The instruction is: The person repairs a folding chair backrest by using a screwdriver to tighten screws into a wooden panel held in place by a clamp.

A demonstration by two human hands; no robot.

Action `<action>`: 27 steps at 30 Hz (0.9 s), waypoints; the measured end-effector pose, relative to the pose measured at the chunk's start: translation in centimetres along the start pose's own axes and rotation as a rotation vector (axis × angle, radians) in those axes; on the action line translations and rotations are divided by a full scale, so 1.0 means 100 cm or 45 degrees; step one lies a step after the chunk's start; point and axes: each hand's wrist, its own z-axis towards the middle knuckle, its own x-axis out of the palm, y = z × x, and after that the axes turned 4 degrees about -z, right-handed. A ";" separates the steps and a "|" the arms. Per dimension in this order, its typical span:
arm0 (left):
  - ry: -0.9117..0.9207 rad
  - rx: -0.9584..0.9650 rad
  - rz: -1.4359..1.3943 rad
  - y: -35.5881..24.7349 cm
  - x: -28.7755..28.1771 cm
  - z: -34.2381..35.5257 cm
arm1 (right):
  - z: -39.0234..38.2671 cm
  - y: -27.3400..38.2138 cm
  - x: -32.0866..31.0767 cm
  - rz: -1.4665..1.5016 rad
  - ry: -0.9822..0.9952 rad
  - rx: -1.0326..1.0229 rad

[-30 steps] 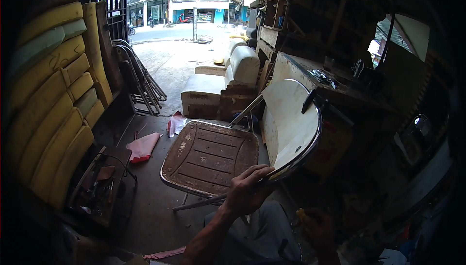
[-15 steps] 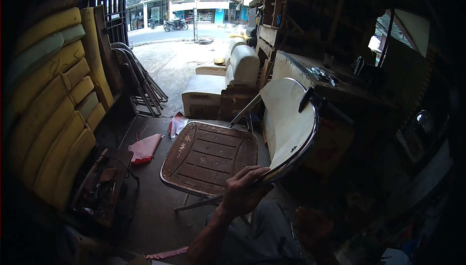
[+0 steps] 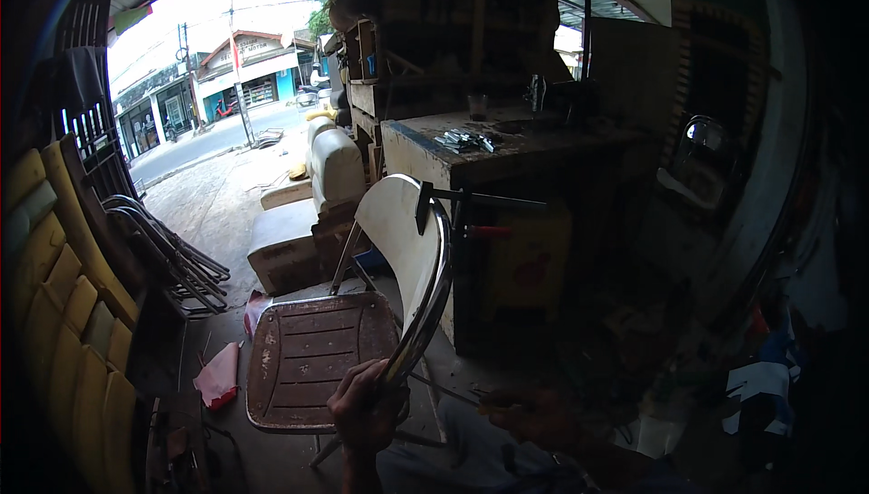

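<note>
The left hand (image 3: 367,408) is closed around the lower end of the backrest (image 3: 398,231) of a folding chair, fingers wrapped over its dark, shiny rim. Most of the backrest rises above and beyond the grip, leaning up and away in a pale curve. The chair's brown slotted seat (image 3: 321,358) lies just past the hand and to its left, its near right corner close to the knuckles. The right hand (image 3: 525,414) is in deep shade to the right of the left hand, apart from the backrest; its fingers look curled, but I cannot tell what they hold. A thin dark rod slants near its fingertips.

A black clamp (image 3: 423,209) bites the upper rim of the backrest, well above the grip, its bar pointing right; a red handle (image 3: 489,232) shows below the bar. Left of the seat, a pink cloth (image 3: 217,376) lies on the floor. Yellow pads (image 3: 63,295) stand stacked along the left side.

Beyond the chair is a worktable (image 3: 412,152) bearing a heap of metal parts (image 3: 466,141) and a glass (image 3: 477,107). Farther off, folded chairs (image 3: 167,254) lean together, a white armchair (image 3: 290,236) faces left, and a sunlit street (image 3: 190,161) runs past shops.
</note>
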 end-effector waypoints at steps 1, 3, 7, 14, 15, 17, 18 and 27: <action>0.000 -0.009 0.005 0.001 0.000 0.001 | 0.003 0.005 -0.001 -0.033 0.019 0.079; -0.001 0.001 0.052 0.003 -0.001 0.000 | 0.008 0.010 -0.003 -0.100 0.058 0.231; -0.080 0.147 0.220 0.004 0.008 0.005 | 0.007 -0.003 -0.008 -0.386 -0.059 -0.217; -0.089 0.171 0.341 0.013 0.010 0.008 | 0.018 -0.056 -0.037 -0.415 -0.274 0.027; -0.102 0.153 0.327 0.012 0.010 0.008 | 0.022 -0.067 -0.040 -0.355 -0.286 0.062; -0.123 0.122 0.319 0.006 0.011 0.009 | 0.034 -0.090 -0.049 -0.369 -0.327 -0.012; -0.120 0.110 0.329 0.002 0.012 0.010 | 0.040 -0.106 -0.053 -0.366 -0.354 -0.045; -0.327 0.222 1.660 0.072 -0.172 -0.110 | 0.051 -0.331 -0.099 -0.841 -0.243 0.180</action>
